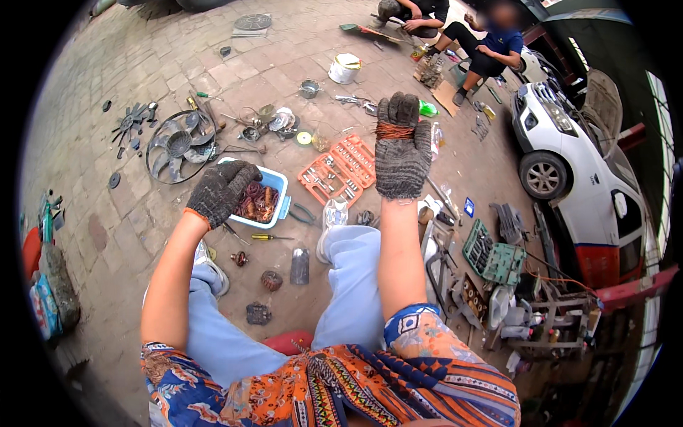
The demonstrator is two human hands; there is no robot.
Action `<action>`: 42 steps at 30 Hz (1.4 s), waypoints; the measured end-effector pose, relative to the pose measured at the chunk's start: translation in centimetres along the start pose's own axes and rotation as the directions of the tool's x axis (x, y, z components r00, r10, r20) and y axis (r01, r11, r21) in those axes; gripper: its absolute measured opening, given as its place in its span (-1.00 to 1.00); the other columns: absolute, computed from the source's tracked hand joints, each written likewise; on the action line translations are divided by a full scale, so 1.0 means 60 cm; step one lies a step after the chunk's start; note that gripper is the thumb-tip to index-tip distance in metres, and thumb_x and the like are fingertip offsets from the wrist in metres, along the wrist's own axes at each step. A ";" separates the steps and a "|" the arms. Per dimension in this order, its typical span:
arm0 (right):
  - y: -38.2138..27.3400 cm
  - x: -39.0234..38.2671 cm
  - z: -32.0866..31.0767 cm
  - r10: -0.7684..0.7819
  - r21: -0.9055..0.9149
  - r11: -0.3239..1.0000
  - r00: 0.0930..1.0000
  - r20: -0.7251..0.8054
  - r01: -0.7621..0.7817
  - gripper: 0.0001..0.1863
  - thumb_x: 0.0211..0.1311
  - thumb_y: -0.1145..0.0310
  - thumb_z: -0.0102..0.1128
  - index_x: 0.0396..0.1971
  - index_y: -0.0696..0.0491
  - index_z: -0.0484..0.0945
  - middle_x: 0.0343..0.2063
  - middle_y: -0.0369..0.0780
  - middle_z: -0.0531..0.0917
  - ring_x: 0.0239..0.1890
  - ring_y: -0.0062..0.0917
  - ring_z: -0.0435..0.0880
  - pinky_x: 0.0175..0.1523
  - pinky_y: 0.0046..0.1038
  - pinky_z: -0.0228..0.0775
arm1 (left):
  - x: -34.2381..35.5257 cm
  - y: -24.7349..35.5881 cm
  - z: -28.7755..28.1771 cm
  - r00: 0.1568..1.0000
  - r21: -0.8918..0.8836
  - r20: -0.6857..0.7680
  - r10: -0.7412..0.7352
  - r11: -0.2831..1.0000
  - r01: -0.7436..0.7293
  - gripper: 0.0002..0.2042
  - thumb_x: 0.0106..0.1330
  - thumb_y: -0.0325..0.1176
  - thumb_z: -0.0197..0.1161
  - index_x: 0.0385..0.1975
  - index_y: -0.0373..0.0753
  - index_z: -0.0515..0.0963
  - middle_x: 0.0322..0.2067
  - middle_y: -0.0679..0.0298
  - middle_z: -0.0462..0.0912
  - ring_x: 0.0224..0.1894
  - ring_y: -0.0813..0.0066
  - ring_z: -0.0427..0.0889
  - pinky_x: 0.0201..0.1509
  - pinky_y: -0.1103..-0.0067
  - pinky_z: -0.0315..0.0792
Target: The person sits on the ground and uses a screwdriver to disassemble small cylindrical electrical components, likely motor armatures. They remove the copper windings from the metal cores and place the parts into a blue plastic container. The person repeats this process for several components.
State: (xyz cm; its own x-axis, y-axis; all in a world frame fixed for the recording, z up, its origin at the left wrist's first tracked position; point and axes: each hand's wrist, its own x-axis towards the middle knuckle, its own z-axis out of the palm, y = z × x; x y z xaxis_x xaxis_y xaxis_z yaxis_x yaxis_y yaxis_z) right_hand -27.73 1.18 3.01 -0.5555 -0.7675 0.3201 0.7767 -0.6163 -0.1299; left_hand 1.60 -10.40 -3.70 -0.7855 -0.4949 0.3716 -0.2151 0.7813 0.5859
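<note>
My left hand, in a dark grey knitted glove, is over the left rim of a light blue plastic basin. Its fingers reach out toward the basin's back corner, the thumb apart from them; whether it touches the rim I cannot tell. Copper windings and reddish wire scraps fill the basin. Raised at centre right, my right hand wears a similar glove. A bundle of copper wire lies across it, with the fingers bent around the bundle.
An orange socket set case lies open beyond the basin. Between my feet are a yellow screwdriver, a dark cylinder and small motor parts. A fan lies left, a green tool case right. Two people sit near a white car.
</note>
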 end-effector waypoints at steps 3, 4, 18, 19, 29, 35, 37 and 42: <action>-0.044 0.012 -0.020 -0.112 -0.117 0.987 0.993 -0.043 0.106 -0.51 0.42 0.21 -0.41 0.05 0.27 0.37 0.08 -0.02 0.46 0.22 -0.19 0.34 0.39 -0.07 -0.04 | -0.021 0.027 -0.027 0.948 -0.263 0.137 -0.289 0.912 0.316 -0.73 0.32 -0.23 -0.01 -0.29 -0.26 0.58 -0.49 0.18 0.56 -0.49 0.38 0.54 -0.34 0.50 0.43; -0.061 0.013 -0.024 -0.131 -0.130 0.984 0.990 -0.050 0.123 -0.51 0.42 0.21 -0.41 0.04 0.27 0.37 0.08 -0.02 0.47 0.22 -0.19 0.35 0.39 -0.07 -0.04 | -0.023 0.036 -0.031 0.869 -0.357 0.246 -0.429 0.794 0.493 -0.72 0.32 -0.21 0.01 -0.31 -0.27 0.59 -0.53 0.20 0.54 -0.54 0.44 0.52 -0.39 0.52 0.42; -0.008 -0.025 0.000 0.252 0.070 0.965 0.968 0.006 -0.252 -0.55 0.40 0.22 -0.22 0.06 0.28 0.35 -0.06 0.04 0.55 0.13 -0.21 0.45 0.35 -0.06 0.08 | -0.119 -0.051 -0.076 0.920 0.478 0.101 -0.378 0.829 0.289 -0.27 0.00 -0.14 0.37 0.20 -0.23 0.26 0.24 -0.02 0.20 0.30 0.00 0.12 0.34 0.27 0.06; 0.004 -0.036 0.005 0.305 0.047 0.951 0.952 0.030 -0.306 -0.54 0.40 0.20 -0.21 0.07 0.28 0.35 -0.05 0.05 0.54 0.13 -0.21 0.45 0.35 -0.08 0.08 | -0.102 -0.034 -0.075 0.961 0.376 0.067 -0.267 0.899 0.224 -0.19 -0.03 -0.16 0.39 0.26 -0.24 0.16 0.28 0.00 0.12 0.33 -0.03 0.05 0.37 0.26 0.00; 0.160 -0.137 0.051 0.810 -0.345 0.549 0.586 -0.003 -0.761 -0.57 0.34 0.18 -0.10 -0.05 0.24 0.48 -0.04 -0.10 0.55 0.00 -0.33 0.54 0.14 -0.32 0.35 | 0.056 0.086 0.018 0.879 -0.098 -0.333 0.340 0.915 -0.391 -0.74 0.09 -0.31 0.12 -0.25 -0.26 0.56 0.11 -0.09 0.36 0.18 -0.05 0.31 0.30 0.27 0.15; 0.126 -0.101 0.081 0.448 -0.810 0.577 0.869 0.208 -0.104 -0.50 0.24 0.38 0.12 0.14 0.22 0.27 -0.02 -0.06 0.52 0.09 -0.36 0.49 0.18 -0.31 0.32 | 0.065 0.120 0.069 0.990 -0.223 -0.045 -0.131 0.968 0.118 -0.77 0.16 -0.40 0.12 -0.19 -0.30 0.52 -0.14 0.10 0.56 -0.18 0.10 0.55 -0.13 0.37 0.44; 0.138 -0.077 0.057 0.239 -0.849 0.489 0.905 0.352 0.201 -0.59 0.36 0.32 -0.11 0.13 0.18 0.28 0.01 -0.12 0.52 0.06 -0.45 0.51 0.14 -0.47 0.32 | 0.056 0.108 0.055 0.961 -0.027 -0.161 0.223 0.973 -0.230 -0.78 0.19 -0.37 0.11 -0.21 -0.29 0.52 -0.21 0.08 0.58 -0.22 0.08 0.56 -0.16 0.37 0.44; 0.154 -0.104 0.024 0.472 -0.977 0.070 0.856 0.211 0.202 -0.59 0.24 0.20 0.07 -0.02 0.15 0.43 -0.19 0.00 0.59 -0.13 -0.22 0.58 -0.04 -0.32 0.39 | 0.042 0.111 0.012 0.992 -0.222 0.076 -0.100 0.968 0.114 -0.79 0.21 -0.29 0.15 -0.28 -0.30 0.55 -0.38 0.01 0.59 -0.31 0.06 0.57 -0.24 0.39 0.43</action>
State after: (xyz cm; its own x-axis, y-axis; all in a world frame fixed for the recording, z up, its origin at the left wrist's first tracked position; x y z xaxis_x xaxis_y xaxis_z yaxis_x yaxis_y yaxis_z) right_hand -16.65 0.52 1.14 -0.0460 -0.9107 0.4106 -0.3477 -0.3707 -0.8612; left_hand -2.23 -6.13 0.61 -0.8020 -0.5399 0.2556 -0.1691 0.6156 0.7697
